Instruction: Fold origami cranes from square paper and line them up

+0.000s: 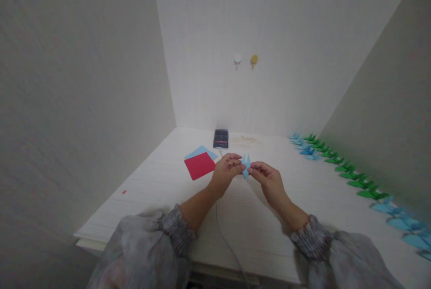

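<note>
A small light-blue folded paper piece (246, 168), with two narrow points at its far end, is held upright above the table between my two hands. My left hand (226, 173) pinches its left edge between thumb and fingers. From the other side, my right hand (269, 180) grips the right edge with thumb and forefinger. Left of my left hand lie a red paper sheet (200, 166) and, partly under it, a light-blue paper sheet (201, 150).
A phone (221, 139) with a cable (225, 235) lies by the back wall. Rows of green paper cranes (350, 175) and blue paper cranes (404, 221) line the right side. An orange scrap (124, 192) sits at the left. Two hooks (254, 60) are on the wall.
</note>
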Available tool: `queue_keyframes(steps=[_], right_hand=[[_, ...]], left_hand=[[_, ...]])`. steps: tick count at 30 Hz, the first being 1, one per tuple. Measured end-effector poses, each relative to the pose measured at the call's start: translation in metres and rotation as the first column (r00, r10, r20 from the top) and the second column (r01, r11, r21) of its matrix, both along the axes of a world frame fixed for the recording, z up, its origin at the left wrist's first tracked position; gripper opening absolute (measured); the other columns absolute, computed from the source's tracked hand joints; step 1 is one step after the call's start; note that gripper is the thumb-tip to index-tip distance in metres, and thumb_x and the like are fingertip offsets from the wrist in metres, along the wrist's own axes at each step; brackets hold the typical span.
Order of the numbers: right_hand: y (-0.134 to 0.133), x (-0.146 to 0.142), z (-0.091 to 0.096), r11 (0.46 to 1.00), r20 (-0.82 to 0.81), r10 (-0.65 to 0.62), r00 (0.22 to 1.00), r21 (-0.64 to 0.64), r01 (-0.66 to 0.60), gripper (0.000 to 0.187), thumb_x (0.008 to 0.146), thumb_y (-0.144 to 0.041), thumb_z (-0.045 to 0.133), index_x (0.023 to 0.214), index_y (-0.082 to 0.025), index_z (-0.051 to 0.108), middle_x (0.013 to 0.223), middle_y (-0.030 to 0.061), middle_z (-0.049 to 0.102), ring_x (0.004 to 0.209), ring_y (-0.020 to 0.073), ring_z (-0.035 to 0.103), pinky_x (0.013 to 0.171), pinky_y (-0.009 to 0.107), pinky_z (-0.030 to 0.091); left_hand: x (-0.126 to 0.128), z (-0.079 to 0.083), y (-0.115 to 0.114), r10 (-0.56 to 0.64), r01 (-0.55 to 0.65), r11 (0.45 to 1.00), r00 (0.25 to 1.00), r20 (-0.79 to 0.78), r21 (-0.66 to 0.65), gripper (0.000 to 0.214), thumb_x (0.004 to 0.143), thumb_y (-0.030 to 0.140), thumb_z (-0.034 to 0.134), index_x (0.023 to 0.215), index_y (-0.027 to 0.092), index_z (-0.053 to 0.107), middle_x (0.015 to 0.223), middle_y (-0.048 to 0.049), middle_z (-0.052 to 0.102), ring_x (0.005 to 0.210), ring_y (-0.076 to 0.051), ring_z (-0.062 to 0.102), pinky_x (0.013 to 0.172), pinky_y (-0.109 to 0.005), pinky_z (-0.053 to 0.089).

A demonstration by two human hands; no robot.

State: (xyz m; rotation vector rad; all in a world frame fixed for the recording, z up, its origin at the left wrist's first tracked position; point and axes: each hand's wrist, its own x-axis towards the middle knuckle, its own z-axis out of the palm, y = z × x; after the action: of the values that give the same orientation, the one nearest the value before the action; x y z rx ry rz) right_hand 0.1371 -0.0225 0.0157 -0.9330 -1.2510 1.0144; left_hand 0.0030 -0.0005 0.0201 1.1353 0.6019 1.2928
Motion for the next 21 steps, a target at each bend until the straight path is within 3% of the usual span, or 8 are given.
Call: queue_keyframes(steps=[6, 10, 21], right_hand=[[-0.003, 0.004, 0.004, 0.988, 0.167, 0.030, 0.985, 0.143, -0.054, 0.008, 0.070, -0.026, 0.058, 0.068, -0.019, 0.060, 0.069, 0.0006, 0.056, 0.069, 0.0133, 0.051, 0.067, 0.026, 0.040], [-0.006, 0.011, 0.012, 0.979, 0.200, -0.028, 0.979, 0.203, -0.014, 0.010, 0.071, -0.028, 0.057, 0.075, -0.020, 0.061, 0.073, 0.0016, 0.057, 0.072, 0.0143, 0.052, 0.069, 0.027, 0.041], [-0.006, 0.014, 0.011, 0.985, 0.230, 0.015, 0.973, 0.162, -0.054, 0.011, 0.066, -0.027, 0.062, 0.075, -0.020, 0.061, 0.073, 0.0015, 0.057, 0.070, 0.0148, 0.053, 0.067, 0.028, 0.044]], left_hand=[[-0.002, -0.001, -0.002, -0.137, 0.135, 0.990, 0.989, -0.061, -0.038, 0.024, 0.059, 0.028, 0.065, 0.074, 0.010, 0.060, 0.065, -0.0026, 0.059, 0.060, -0.010, 0.053, 0.064, -0.024, 0.041], [-0.003, -0.005, -0.001, -0.237, 0.232, 0.967, 0.970, -0.043, -0.108, 0.024, 0.060, 0.030, 0.065, 0.071, 0.009, 0.060, 0.063, -0.0027, 0.058, 0.057, -0.009, 0.051, 0.060, -0.023, 0.040], [-0.003, -0.008, -0.002, -0.299, 0.288, 0.943, 0.953, -0.046, -0.165, 0.024, 0.061, 0.034, 0.064, 0.064, 0.010, 0.058, 0.059, -0.0015, 0.054, 0.053, -0.008, 0.048, 0.056, -0.023, 0.038]])
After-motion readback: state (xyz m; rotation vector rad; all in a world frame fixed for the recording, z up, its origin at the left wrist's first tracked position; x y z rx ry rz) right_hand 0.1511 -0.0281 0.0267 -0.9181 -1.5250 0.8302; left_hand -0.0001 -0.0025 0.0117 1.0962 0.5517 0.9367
